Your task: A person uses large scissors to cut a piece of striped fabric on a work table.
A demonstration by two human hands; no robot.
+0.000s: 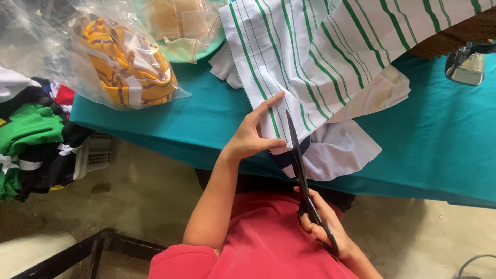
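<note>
My left hand (251, 133) grips the near edge of a white cloth with green stripes (320, 57) that lies across a teal-covered table (444, 139). My right hand (323, 219) holds black scissors (299, 165) by the handles, low near my red shirt. The blades point up and lie against the cloth's edge, right beside my left fingers. The blades look nearly closed. Plain white fabric pieces (343, 147) lie under the striped cloth and hang over the table's front edge.
A clear plastic bag with yellow striped garments (126, 64) sits at the table's left. A green dish with bagged items (181, 28) stands behind it. Piled green, black and red clothes (31, 139) fill a basket at far left. A metal object (465, 64) stands at the right.
</note>
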